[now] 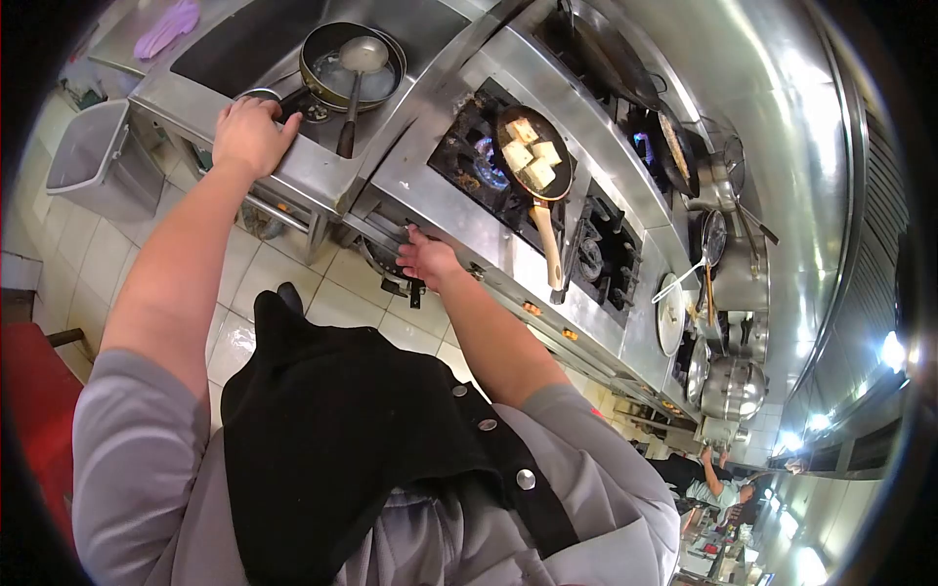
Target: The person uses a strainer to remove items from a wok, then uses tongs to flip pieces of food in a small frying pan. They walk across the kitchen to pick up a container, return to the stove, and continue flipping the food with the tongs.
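My left hand is closed at the sink's front edge, its fingers curled round the dark handle end of a pan in the sink. A metal ladle lies across that pan, over cloudy liquid. My right hand is at the stove's front panel, fingers bent against it where a knob would sit; what they grip is hidden. Above it, a frying pan with a pale wooden handle holds several browned tofu-like blocks. A blue flame burns beside this pan.
A grey bin stands left of the sink. Behind the frying pan are a large wok and another dark pan near a flame. Pots line the stove's far end. Another person works beyond.
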`<state>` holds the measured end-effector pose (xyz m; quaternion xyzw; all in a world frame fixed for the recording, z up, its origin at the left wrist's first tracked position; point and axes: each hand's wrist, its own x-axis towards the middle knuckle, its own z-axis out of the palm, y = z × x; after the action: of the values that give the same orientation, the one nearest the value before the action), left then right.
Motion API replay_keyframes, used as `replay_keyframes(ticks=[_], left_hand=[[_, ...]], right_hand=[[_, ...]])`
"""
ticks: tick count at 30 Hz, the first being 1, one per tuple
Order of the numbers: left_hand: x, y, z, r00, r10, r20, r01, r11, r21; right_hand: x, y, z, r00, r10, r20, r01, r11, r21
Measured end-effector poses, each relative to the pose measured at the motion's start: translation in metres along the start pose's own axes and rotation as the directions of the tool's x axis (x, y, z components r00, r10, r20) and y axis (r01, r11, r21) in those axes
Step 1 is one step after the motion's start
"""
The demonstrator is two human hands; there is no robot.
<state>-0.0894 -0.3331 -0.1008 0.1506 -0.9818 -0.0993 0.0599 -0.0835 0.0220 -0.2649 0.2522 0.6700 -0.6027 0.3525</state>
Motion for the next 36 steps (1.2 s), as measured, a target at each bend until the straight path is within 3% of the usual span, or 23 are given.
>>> replay_keyframes(ticks=[36], left_hand=[[0.002,0.000,0.001,1.000,-0.011,-0.003,0.011,1.000,-0.009]], right_hand=[[-0.002,-0.005,0.009,0.998,-0.017,-0.057,0.011,0.995,-0.098]])
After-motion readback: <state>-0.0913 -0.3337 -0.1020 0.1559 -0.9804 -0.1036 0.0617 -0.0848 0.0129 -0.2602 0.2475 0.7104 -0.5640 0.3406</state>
